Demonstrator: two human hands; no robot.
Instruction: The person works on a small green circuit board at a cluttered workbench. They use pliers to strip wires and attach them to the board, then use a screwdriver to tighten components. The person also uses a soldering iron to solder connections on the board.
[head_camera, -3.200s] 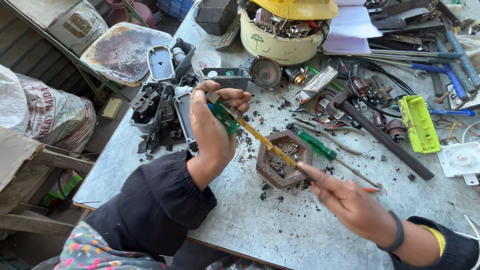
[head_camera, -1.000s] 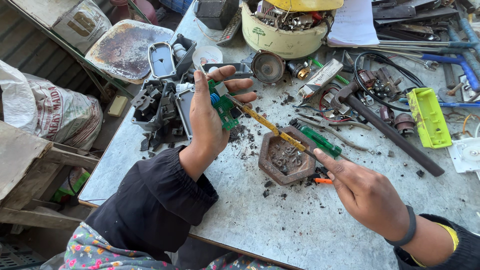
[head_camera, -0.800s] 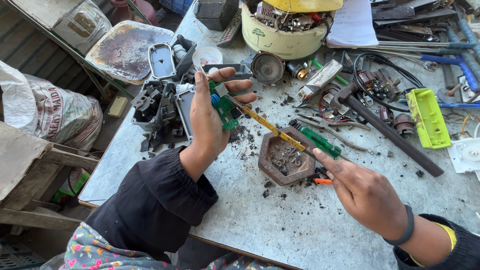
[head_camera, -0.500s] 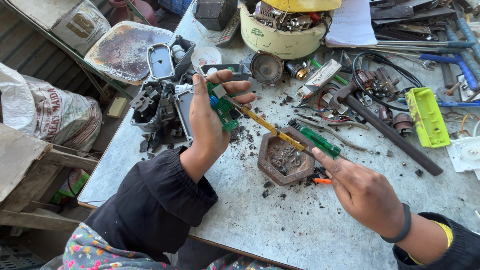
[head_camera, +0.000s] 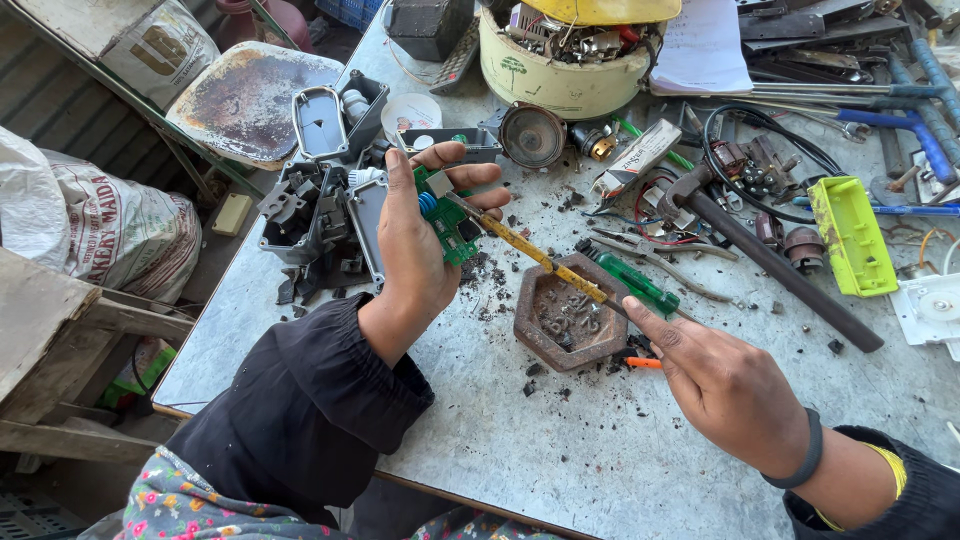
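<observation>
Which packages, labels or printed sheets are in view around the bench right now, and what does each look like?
Sack: off the bench's left edge, bulging, white with red print.
Bag: top left on a shelf, pale with a dark emblem.
Tub: bench top centre, round, cream, small green tree mark, full of metal parts.
Paper sheet: right of the tub, white, printed.
Small carton: below the tub, narrow, white.

Left hand grips a green circuit board above the grey table. Right hand holds a long yellow-handled tool, its tip meeting the board at the left fingers. Between the hands lies a rusty hexagonal weight; a green-handled screwdriver lies just beyond the right fingertips. Black housing parts sit beside the left hand's outer edge.
</observation>
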